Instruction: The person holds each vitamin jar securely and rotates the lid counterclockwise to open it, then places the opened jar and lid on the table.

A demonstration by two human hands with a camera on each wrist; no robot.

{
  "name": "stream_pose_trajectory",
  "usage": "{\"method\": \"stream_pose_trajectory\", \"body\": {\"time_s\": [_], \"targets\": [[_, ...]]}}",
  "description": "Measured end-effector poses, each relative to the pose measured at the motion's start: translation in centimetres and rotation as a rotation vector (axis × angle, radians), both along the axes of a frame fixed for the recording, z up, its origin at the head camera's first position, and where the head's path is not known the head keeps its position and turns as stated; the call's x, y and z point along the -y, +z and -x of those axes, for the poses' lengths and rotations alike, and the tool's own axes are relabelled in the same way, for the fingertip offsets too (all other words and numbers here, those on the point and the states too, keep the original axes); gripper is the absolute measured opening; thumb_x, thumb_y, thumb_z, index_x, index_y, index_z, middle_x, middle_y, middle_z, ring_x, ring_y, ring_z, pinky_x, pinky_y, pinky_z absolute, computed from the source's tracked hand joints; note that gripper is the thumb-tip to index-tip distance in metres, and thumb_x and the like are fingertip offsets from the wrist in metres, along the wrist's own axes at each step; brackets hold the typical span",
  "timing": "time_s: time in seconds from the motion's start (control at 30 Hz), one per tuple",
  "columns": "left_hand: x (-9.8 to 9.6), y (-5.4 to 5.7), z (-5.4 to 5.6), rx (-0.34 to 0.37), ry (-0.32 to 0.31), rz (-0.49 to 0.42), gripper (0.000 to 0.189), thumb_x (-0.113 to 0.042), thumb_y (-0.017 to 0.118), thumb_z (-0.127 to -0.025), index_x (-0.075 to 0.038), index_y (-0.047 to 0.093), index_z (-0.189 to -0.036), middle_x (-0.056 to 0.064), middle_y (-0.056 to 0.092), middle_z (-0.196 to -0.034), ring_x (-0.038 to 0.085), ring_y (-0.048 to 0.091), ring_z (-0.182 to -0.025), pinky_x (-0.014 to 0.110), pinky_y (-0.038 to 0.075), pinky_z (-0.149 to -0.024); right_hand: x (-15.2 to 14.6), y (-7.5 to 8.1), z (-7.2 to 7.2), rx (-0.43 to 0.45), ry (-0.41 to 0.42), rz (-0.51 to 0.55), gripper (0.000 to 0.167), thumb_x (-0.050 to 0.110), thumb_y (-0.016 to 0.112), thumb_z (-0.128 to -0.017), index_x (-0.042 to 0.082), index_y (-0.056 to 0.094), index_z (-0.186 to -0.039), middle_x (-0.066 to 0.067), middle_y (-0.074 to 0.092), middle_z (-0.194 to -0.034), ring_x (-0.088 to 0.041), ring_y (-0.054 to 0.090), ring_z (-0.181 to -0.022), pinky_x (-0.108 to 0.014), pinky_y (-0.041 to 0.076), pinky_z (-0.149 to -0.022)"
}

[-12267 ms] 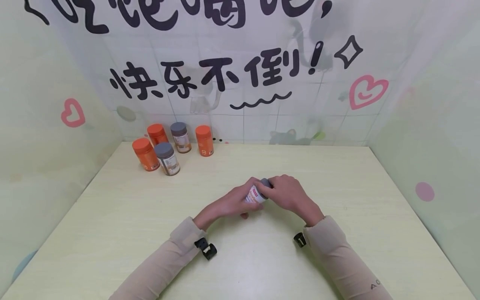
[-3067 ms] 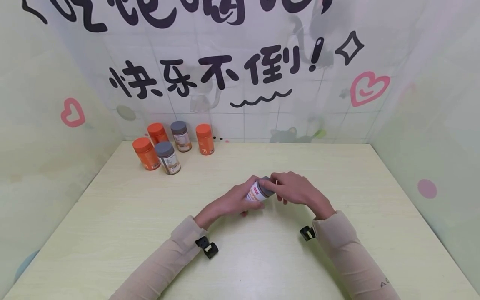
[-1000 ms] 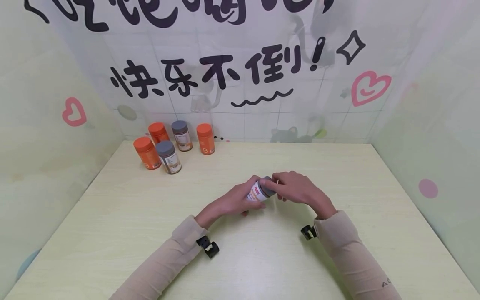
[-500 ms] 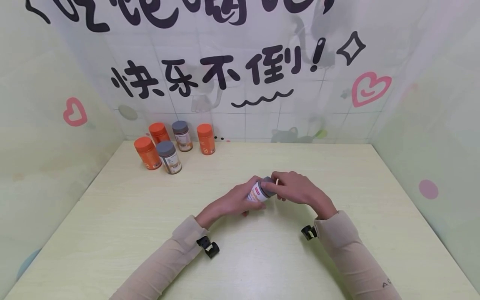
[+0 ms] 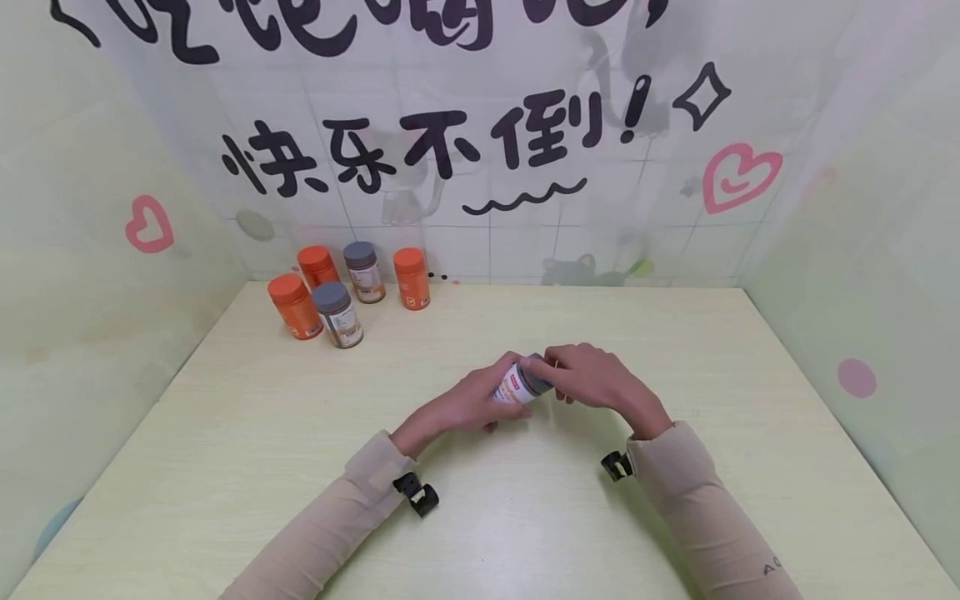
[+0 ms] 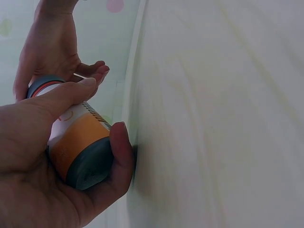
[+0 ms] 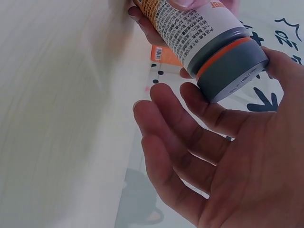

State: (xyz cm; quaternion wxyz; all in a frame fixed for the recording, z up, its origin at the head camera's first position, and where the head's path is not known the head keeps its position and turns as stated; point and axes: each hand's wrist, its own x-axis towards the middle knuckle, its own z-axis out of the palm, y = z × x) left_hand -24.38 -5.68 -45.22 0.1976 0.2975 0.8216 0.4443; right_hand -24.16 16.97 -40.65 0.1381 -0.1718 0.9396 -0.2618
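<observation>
A small pill bottle (image 5: 513,385) with a white and orange label and a grey cap (image 7: 235,69) is held tilted above the table. The left hand (image 5: 476,400) grips its body, thumb on one side and fingers curled round the lower part, as the left wrist view shows. At the upper end, the right hand (image 5: 596,375) pinches the cap between thumb and index finger. Its other fingers (image 7: 164,156) are loosely bent and off the bottle. An orange band (image 7: 222,55) shows between cap and bottle neck in the right wrist view.
Several similar bottles stand upright at the table's back left: orange ones such as the front orange bottle (image 5: 296,307), and grey-capped ones such as the nearer grey-capped bottle (image 5: 339,315). Printed walls border the pale table (image 5: 480,517) at the back and both sides.
Compared with 12.3 seconds ago, the right hand sits slightly farther right with a looser grasp, and more of the cap shows. Over the last second only its fingers shift slightly; the left hand stays put.
</observation>
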Motion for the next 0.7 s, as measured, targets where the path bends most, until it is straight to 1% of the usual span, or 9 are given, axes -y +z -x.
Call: {"method": "stream_pose_trajectory", "body": {"time_s": [0.13, 0.3, 0.53, 0.7], "targets": [[-0.06, 0.03, 0.02, -0.002, -0.001, 0.004, 0.056, -0.021, 0.073, -0.096, -0.021, 0.039, -0.141, 0.012, 0.061, -0.11, 0.018, 0.059, -0.065, 0.027, 0.052, -0.052, -0.05, 0.07, -0.04, 0.016, 0.015, 0.027, 0.054, 0.069, 0.045, -0.099, 0.018, 0.063, -0.094, -0.004, 0.07, -0.079, -0.022, 0.068, -0.072, -0.032, 0.047, -0.061], [-0.1, 0.02, 0.04, -0.004, 0.0, 0.007, 0.056, -0.021, 0.074, -0.096, -0.02, 0.04, -0.141, 0.012, 0.061, -0.109, 0.018, 0.059, -0.064, 0.028, 0.052, -0.052, -0.05, 0.12, -0.04, 0.021, 0.028, 0.042, 0.05, 0.066, 0.048, -0.099, 0.019, 0.062, -0.097, -0.003, 0.07, -0.079, -0.022, 0.068, -0.072, -0.032, 0.047, -0.061], [-0.1, 0.04, 0.06, 0.002, 0.001, 0.009, 0.056, -0.021, 0.074, -0.096, -0.02, 0.04, -0.141, 0.012, 0.061, -0.109, 0.017, 0.058, -0.064, 0.027, 0.052, -0.052, -0.08, 0.19, -0.12, 0.024, 0.024, 0.046, 0.042, 0.06, 0.051, -0.098, 0.019, 0.061, -0.099, -0.003, 0.071, -0.081, -0.022, 0.069, -0.074, -0.032, 0.047, -0.06], [-0.08, -0.04, 0.12, 0.008, -0.002, 0.006, 0.056, -0.021, 0.074, -0.096, -0.02, 0.039, -0.141, 0.012, 0.06, -0.11, 0.018, 0.059, -0.065, 0.027, 0.052, -0.052, -0.15, 0.24, -0.19, 0.031, 0.032, 0.068, 0.04, 0.058, 0.054, -0.098, 0.02, 0.06, -0.104, -0.004, 0.071, -0.083, -0.023, 0.07, -0.075, -0.032, 0.047, -0.061]]}}
